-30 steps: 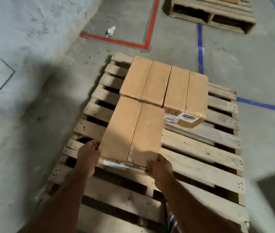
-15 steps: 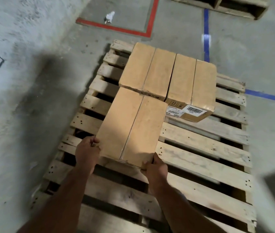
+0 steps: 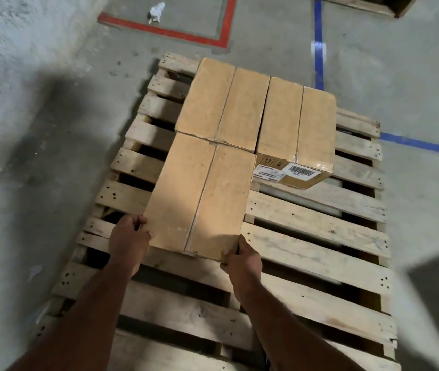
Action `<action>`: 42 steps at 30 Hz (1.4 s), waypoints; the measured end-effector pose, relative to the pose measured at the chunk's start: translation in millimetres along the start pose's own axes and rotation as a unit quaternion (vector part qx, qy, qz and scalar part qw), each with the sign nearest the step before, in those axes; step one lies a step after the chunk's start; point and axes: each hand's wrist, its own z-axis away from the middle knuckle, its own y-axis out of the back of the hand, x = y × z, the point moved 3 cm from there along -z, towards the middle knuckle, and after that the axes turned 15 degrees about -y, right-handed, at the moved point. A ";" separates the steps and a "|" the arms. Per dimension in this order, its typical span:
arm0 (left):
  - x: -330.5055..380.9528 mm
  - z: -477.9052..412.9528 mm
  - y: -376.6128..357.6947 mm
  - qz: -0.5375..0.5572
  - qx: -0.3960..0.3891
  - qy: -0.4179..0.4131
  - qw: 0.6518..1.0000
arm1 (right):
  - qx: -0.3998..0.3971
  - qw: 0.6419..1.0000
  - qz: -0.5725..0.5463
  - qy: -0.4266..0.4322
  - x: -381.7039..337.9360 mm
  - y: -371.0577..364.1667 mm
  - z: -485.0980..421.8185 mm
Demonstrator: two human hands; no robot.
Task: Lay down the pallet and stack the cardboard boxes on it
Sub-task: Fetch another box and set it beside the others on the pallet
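Observation:
A wooden pallet lies flat on the concrete floor. Two cardboard boxes stand side by side at its far end: the left far box and the right far box, which shows a barcode label. A third cardboard box lies in front of the left far box, touching it. My left hand grips its near left corner. My right hand grips its near right corner. The fingers of both hands curl under the box's near edge.
Red tape and blue tape mark the floor beyond the pallet. A crumpled white scrap lies inside the red outline. Part of another pallet shows at the top right. A grey wall rises on the left.
The third box has slid forward on the pallet with both hands on it and now touches the left far box. Its front label is no longer seen.

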 end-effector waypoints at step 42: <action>34.4 -18.4 3.2 -0.179 -0.156 -0.038 0.971 | 0.017 0.987 0.161 -0.008 -19.7 1.7 10.3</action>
